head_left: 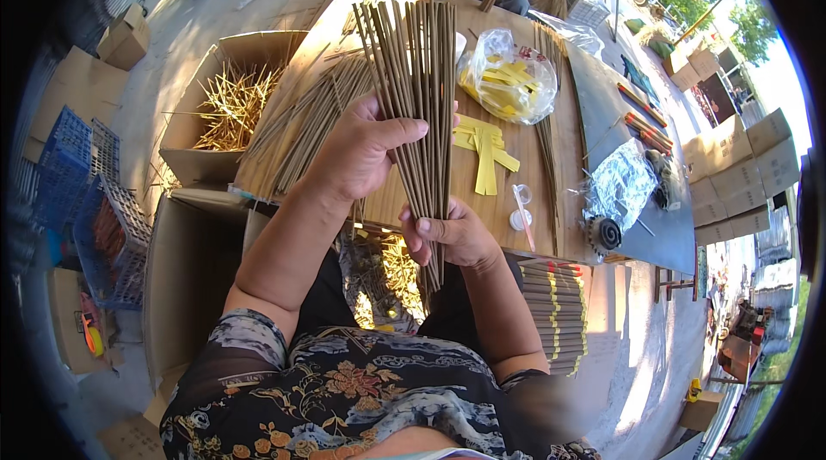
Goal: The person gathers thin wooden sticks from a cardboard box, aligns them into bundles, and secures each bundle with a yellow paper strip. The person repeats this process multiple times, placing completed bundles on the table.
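Head view: hands (366, 148) grasping brown sticks (428, 176); dark print on stacked cartons (731, 180), red print on clear bag (529, 98), both illegible.

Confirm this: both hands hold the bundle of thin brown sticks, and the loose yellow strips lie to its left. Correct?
Not quite: in the head view, the loose yellow strips lie right of the bundle of thin brown sticks. The left hand and right hand do hold it.

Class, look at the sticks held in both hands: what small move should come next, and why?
Probably, the left hand should draw the brown sticks closer together: it grips them around the middle, the right hand holds them near their lower ends, and their tops fan apart.
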Motion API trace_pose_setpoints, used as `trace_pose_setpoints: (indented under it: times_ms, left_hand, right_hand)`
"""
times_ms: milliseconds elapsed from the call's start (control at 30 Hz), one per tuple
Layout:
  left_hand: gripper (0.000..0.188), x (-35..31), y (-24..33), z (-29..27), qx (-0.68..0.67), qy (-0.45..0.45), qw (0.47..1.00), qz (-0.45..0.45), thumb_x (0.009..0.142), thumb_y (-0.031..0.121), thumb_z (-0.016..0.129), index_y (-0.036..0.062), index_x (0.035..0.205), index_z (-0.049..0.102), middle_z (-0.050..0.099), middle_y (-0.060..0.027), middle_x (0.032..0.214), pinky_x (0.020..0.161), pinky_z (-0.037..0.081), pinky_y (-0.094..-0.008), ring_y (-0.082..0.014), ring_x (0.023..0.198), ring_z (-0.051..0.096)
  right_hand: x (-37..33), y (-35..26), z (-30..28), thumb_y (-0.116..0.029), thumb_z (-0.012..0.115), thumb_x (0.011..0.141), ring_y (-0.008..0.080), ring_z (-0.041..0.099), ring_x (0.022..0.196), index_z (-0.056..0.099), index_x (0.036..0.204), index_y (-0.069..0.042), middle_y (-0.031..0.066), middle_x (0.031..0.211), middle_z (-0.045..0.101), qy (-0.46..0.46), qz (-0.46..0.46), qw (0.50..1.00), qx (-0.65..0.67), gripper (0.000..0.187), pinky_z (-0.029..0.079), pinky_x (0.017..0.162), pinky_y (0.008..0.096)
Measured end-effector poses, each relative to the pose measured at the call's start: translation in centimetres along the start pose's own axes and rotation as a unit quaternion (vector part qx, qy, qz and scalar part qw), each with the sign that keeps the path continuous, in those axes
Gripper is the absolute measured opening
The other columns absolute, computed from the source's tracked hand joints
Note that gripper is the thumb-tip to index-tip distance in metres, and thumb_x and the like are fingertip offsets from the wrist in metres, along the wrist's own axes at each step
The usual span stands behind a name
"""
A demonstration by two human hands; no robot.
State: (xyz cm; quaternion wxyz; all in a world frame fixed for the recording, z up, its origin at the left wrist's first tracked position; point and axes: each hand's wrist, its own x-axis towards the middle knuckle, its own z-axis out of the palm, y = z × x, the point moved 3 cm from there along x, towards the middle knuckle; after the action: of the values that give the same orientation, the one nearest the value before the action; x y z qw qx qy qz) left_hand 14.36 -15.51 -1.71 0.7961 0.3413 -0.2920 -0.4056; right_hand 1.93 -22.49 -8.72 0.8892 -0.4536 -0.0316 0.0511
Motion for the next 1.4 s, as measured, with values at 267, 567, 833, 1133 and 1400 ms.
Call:
trace_pose_setpoints:
  times_ms: [267, 567, 833, 1133, 1400]
  left_hand:
    - [0.028, 0.3, 0.7, 0.6, 0.033, 0.06, 0.996, 0.054, 0.075, -0.004, 0.056, 0.0021, 0.102, 0.052, 0.06, -0.0063, 0.094, 0.077, 0.049, -0.0286, -0.0146, 0.084, 0.059]
    - [0.024, 1.8, 0.4, 0.2, 0.061, 0.083, 0.994, 0.045, 0.079, 0.005, 0.06, 0.0035, 0.102, 0.053, 0.061, -0.0051, 0.089, 0.071, 0.051, -0.0274, -0.0132, 0.078, 0.06]
    - [0.017, 2.7, -0.6, 0.0, 0.062, 0.101, 0.992, 0.037, 0.079, 0.003, 0.058, 0.0031, 0.097, 0.057, 0.062, -0.0048, 0.087, 0.069, 0.052, -0.0268, -0.0133, 0.075, 0.061]
    - [0.015, 3.0, -1.2, 0.5, 0.03, 0.136, 0.989, 0.039, 0.081, 0.005, 0.056, 0.0029, 0.095, 0.057, 0.062, -0.0051, 0.088, 0.067, 0.052, -0.0283, -0.0134, 0.076, 0.061]
    - [0.063, 3.0, -0.4, 0.3, 0.127, 0.198, 0.961, 0.148, 0.071, -0.003, 0.054, 0.0062, 0.126, 0.025, 0.051, -0.0107, 0.101, 0.076, 0.049, -0.0299, -0.0164, 0.088, 0.055]
  right_hand:
    - [1.3, -0.9, -1.3, -0.013, 0.059, 0.081, 0.0139, 0.051, 0.05, 0.056, 0.097, 0.001, 0.0073, 0.065, 0.054, -0.016, 0.0, 1.0, 0.022, 0.021, 0.042, 0.047, 0.0242]
    - [2.0, -0.7, -3.2, -0.01, 0.059, 0.082, 0.0116, 0.053, 0.054, 0.055, 0.097, 0.0, 0.0049, 0.067, 0.055, -0.041, 0.003, 0.999, 0.015, 0.019, 0.043, 0.052, 0.0214]
    - [1.3, -1.0, -4.1, -0.01, 0.059, 0.082, 0.0113, 0.053, 0.056, 0.055, 0.097, -0.001, 0.0038, 0.068, 0.055, -0.039, 0.002, 0.999, 0.017, 0.018, 0.043, 0.052, 0.0213]
    - [1.5, -0.6, -4.8, -0.011, 0.058, 0.083, 0.0082, 0.053, 0.057, 0.053, 0.099, -0.002, 0.0019, 0.07, 0.055, 0.016, -0.02, 0.998, -0.061, 0.02, 0.044, 0.052, 0.0199]
    - [1.5, -0.6, -4.8, -0.014, 0.058, 0.084, 0.0068, 0.052, 0.061, 0.052, 0.101, -0.002, 0.0014, 0.073, 0.054, 0.03, -0.05, 0.991, -0.12, 0.021, 0.044, 0.055, 0.0199]
